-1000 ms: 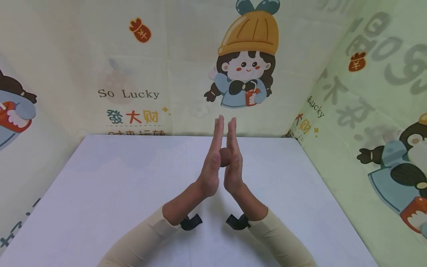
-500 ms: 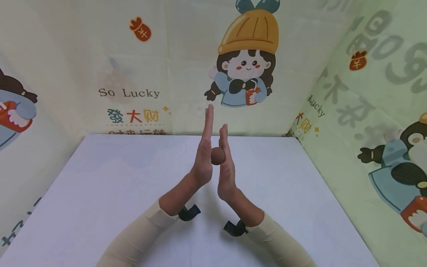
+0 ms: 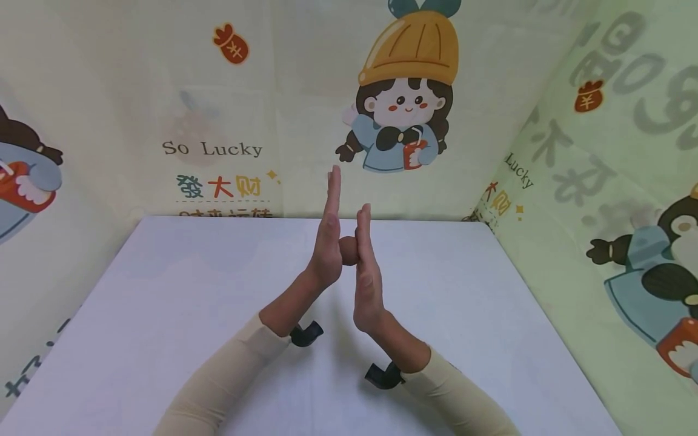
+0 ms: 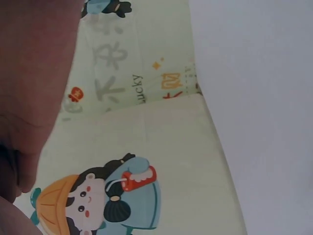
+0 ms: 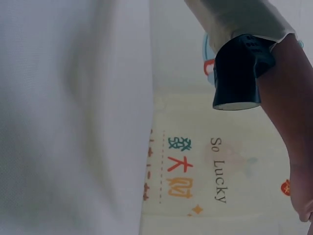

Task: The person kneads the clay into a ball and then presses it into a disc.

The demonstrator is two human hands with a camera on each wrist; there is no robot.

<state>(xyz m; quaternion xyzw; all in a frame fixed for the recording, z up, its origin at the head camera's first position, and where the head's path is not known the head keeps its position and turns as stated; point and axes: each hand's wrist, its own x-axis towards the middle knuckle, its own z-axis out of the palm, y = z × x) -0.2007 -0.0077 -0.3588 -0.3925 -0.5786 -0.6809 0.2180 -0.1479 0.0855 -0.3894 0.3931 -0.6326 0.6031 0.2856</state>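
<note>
Nearest, two beige sleeves (image 3: 229,378) rise from the near edge of the white table (image 3: 163,315), each forearm wearing a black wrist camera (image 3: 305,333) just below the hand. Forearms angle inward and meet above the middle of the table.

Left hand (image 3: 327,242): fingers straight and upright, palm turned toward the other hand, fingertips reaching above the table's far edge. Right hand (image 3: 366,266): also flat, fingers straight, set a little lower and nearer than the left. Between the two palms sits a brown ball (image 3: 348,250), pressed from both sides, held off the table; only a small part of it shows between the hands. Neither hand curls round it.

Bare tabletop lies to the left and right of the arms, and more of it behind the hands up to the far edge. No containers in view.

Far side: a printed cloth backdrop (image 3: 218,109) stands along the table's back edge, with "So Lucky" lettering and a cartoon girl in an orange hat. A second cloth wall (image 3: 600,212) slants along the right edge. Left wrist view shows only a blurred bit of hand (image 4: 29,98), cloth and table.
</note>
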